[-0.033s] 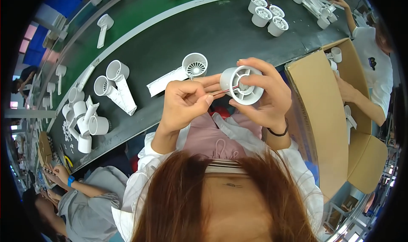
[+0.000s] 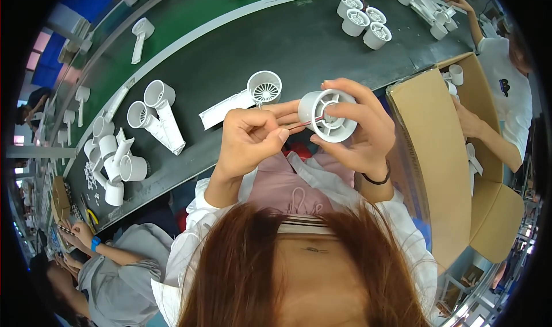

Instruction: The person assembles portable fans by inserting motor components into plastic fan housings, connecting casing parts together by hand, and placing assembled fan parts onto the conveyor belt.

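2 white handled cups (image 2: 167, 123) lie left on the dark surface (image 2: 230, 51), stretching back to a pale strip (image 2: 270, 3). Near its front edge, our left hand (image 2: 250, 137) pinches thin wires (image 2: 307, 123); our right hand (image 2: 368, 131) grips a white fan housing (image 2: 314, 105), spoked face up and rightward, axis tilted. Rightward stands a carton (image 2: 437, 154).

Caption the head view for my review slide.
Right hand holds a white spoked cylinder while the left hand pinches its thin wires at a dark worktable.

My right hand (image 2: 371, 133) clasped the spoked white housing (image 2: 309, 105); left of it, my left hand (image 2: 247, 140) pinched, thumb to forefinger.
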`<state>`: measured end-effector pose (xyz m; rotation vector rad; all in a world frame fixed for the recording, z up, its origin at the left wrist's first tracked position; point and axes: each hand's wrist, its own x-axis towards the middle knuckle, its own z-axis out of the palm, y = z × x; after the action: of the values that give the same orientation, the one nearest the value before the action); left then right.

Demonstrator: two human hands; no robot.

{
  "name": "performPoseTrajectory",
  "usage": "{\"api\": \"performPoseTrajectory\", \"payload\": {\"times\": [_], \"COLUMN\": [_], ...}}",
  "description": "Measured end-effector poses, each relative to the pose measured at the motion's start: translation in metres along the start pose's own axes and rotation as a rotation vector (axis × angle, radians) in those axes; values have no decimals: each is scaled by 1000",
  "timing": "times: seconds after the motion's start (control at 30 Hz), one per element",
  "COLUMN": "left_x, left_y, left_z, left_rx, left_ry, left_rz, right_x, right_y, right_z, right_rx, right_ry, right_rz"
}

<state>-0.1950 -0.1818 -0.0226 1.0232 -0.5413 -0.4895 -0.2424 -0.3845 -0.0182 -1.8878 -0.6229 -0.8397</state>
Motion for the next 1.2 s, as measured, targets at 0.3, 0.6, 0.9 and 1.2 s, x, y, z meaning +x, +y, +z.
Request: {"api": "performPoseTrajectory", "payload": {"times": [0.3, 0.6, 0.9, 1.2], "left_x": [2, 0, -3, -7], "left_y": [1, 7, 1, -12], "left_z": [2, 3, 7, 2], "left_rx": [31, 3, 22, 1260], "left_ry": [37, 114, 204, 480], "left_rz": [29, -68, -69, 344], "right_x": [-1, -2, -3, 7], "right_y": [1, 0, 0, 10], "right_z": [3, 6, 11, 33], "right_rx": [-20, -22, -23, -124], "right_ry": [-2, 4, -47, -72], "right_rz": [-56, -106, -57, -54]}}
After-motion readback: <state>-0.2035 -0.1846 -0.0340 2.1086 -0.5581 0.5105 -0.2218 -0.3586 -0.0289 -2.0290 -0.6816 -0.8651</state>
